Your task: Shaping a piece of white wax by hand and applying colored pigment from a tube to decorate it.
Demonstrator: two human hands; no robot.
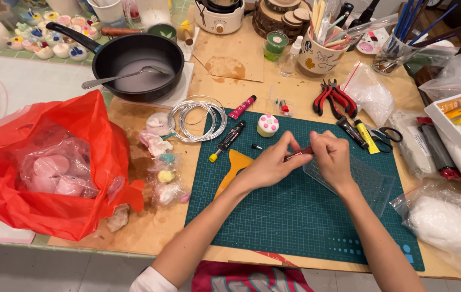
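Observation:
Both my hands meet over the green cutting mat (295, 216). My left hand (271, 162) pinches one end of a small dark red tube (297, 155). The fingers of my right hand (332, 157) close on the tube's other end. A clear plastic box (365, 181) lies on the mat just under my right hand. A small black cap (256, 146) rests on the mat beside my left fingertips. An orange scraper (234, 165) lies under my left wrist. A white round clay piece with pink dots (267, 125) stands behind the hands.
A red plastic bag (46, 167) fills the left. Behind it are a black pan with a spoon (138, 65), a wire coil (197, 120), red pliers (333, 97), scissors (387, 133), a cup of tools (322, 51), paint tubes (460, 111) and white bags (449, 224).

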